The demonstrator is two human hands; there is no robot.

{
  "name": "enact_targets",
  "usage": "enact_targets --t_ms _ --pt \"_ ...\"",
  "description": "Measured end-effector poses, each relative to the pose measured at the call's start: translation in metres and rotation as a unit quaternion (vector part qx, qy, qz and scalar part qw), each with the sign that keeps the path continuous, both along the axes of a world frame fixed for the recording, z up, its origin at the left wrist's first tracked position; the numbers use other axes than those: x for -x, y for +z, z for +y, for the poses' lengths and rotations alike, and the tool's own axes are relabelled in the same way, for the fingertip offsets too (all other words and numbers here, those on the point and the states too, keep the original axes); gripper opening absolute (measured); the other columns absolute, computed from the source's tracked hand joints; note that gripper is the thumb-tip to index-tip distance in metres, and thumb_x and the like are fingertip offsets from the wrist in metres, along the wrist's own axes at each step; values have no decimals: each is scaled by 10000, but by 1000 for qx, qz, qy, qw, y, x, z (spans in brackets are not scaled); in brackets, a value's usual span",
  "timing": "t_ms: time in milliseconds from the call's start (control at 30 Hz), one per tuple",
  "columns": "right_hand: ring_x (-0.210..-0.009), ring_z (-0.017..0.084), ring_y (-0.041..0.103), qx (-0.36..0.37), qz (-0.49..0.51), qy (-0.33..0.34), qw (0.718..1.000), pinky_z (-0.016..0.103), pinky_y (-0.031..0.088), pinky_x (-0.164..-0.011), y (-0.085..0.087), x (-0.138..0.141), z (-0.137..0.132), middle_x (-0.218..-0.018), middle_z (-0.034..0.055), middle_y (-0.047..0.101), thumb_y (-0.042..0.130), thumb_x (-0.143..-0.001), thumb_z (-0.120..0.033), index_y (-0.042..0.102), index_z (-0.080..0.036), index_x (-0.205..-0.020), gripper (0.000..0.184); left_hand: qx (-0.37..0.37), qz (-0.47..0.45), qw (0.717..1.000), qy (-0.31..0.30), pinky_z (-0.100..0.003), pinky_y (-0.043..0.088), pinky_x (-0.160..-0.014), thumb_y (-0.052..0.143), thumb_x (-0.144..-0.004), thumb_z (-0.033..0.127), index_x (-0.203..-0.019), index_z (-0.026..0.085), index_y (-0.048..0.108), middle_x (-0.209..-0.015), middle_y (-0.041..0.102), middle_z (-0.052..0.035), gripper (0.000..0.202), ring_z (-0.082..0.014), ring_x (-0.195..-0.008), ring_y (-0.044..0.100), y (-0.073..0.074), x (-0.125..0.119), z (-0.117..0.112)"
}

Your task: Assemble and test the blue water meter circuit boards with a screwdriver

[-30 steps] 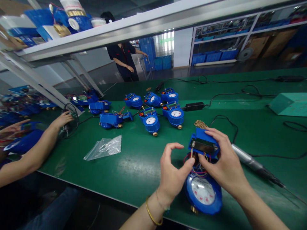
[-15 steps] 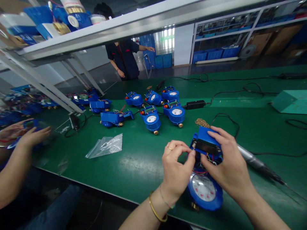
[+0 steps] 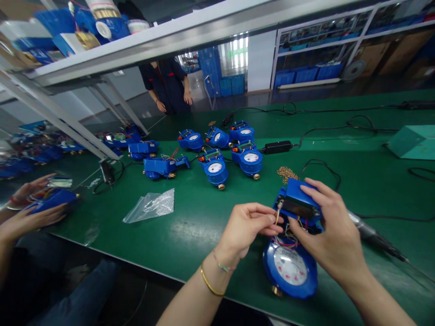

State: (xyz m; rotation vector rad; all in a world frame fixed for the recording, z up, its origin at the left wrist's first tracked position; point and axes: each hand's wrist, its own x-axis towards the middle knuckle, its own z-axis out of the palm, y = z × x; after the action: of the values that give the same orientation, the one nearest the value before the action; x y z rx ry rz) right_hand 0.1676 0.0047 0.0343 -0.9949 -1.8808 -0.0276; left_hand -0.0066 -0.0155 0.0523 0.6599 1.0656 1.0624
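Note:
A blue water meter (image 3: 268, 267) lies on the green bench in front of me, its round dial facing up and a brass fitting at its near end. Beyond the dial, its blue electronics housing (image 3: 295, 186) is tipped up, with coloured wires (image 3: 289, 236) exposed beneath. My right hand (image 3: 331, 228) grips this housing, fingers over the top and thumb below. At the housing's left end, my left hand (image 3: 243, 226) pinches a thin yellowish wire (image 3: 277, 216) between thumb and fingertips. Part of the wiring is hidden behind my right thumb.
An electric screwdriver (image 3: 377, 237) lies right of my right hand, and brass screws (image 3: 287, 173) are heaped beyond the housing. Several blue meters (image 3: 215, 168) stand farther back. A clear plastic bag (image 3: 149, 207) lies left. A co-worker's hands (image 3: 44, 219) hold a blue part at far left.
My left hand has drawn back slightly from the housing's end, and the pinched wire now shows. The housing and meter stay nearly in place. The person across the bench has lowered an arm.

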Motion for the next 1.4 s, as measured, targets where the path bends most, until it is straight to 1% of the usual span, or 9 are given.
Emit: enact_targets --t_ms 67,233,300,433,567,700,1000,1200,1400 --pt "-1283 306 539 -9 -3 -1 1000 462 464 -1065 0 -1 -1 -1353 226 551 672 -864 -183 509 -87 -1356 527 12 -21 1000 -2 -192 572 -606 903 -556 294 -772 80 727 -776 766 -103 351 -138 -630 722 2 -1 2" --pt "-1285 302 539 -7 -7 2 1000 448 471 -1063 -1 -1 -3 -1369 218 543 677 -861 -170 506 -100 -1363 535 3 0 1000 3 -190 548 -525 934 -555 364 -727 81 697 -662 724 -67 408 -121 -523 677 -2 -5 3" --pt "-1286 299 540 -5 -7 3 1000 443 472 -1065 -1 -1 -4 -1368 212 544 676 -861 -165 504 -107 -1367 538 2 8 1000 12 -204 551 -523 939 -555 372 -725 87 677 -661 722 -69 423 -131 -517 678 -3 -7 2" --pt "-1277 292 546 -7 -5 1 1000 430 468 -1073 0 0 -4 -1364 209 545 678 -862 -164 513 -106 -1358 526 4 -9 999 33 -245 594 -623 931 -580 380 -757 86 669 -737 750 -112 432 -170 -614 727 -4 -12 -2" --pt "-1278 295 545 -11 -8 -1 1000 438 472 -1068 0 -1 -5 -1370 207 541 669 -870 -163 507 -119 -1367 524 4 -25 999 47 -278 607 -683 913 -607 406 -752 85 660 -743 755 -132 434 -196 -662 743 -5 -16 -4" --pt "-1280 306 549 -8 -7 -2 1000 466 470 -1071 0 -1 -5 -1378 197 538 667 -870 -159 496 -146 -1392 549 -13 -3 999 38 -270 593 -659 896 -622 429 -744 84 666 -714 748 -123 432 -180 -625 727 -5 -16 -5" --pt "-1274 292 557 3 -4 14 1000 451 466 -1076 -1 0 -9 -1371 190 557 672 -870 -140 520 -140 -1371 524 -34 56 998 14 -248 552 -574 868 -638 495 -686 117 614 -646 718 -84 458 -148 -538 677 -7 -16 -6" --pt "-1246 286 579 -1 -7 8 1000 420 466 -1072 3 -2 -10 -1330 201 586 679 -870 -166 540 -99 -1346 500 -65 51 996 24 -233 547 -596 890 -614 470 -714 117 660 -655 722 -59 432 -126 -547 666 -12 -12 -9" --pt "-1227 279 594 4 3 3 1000 432 487 -1051 3 -1 -10 -1330 175 593 674 -873 -182 536 -144 -1353 501 -74 46 995 40 -242 575 -639 861 -661 435 -748 108 712 -694 740 -73 369 -145 -606 699 -12 -12 -12"
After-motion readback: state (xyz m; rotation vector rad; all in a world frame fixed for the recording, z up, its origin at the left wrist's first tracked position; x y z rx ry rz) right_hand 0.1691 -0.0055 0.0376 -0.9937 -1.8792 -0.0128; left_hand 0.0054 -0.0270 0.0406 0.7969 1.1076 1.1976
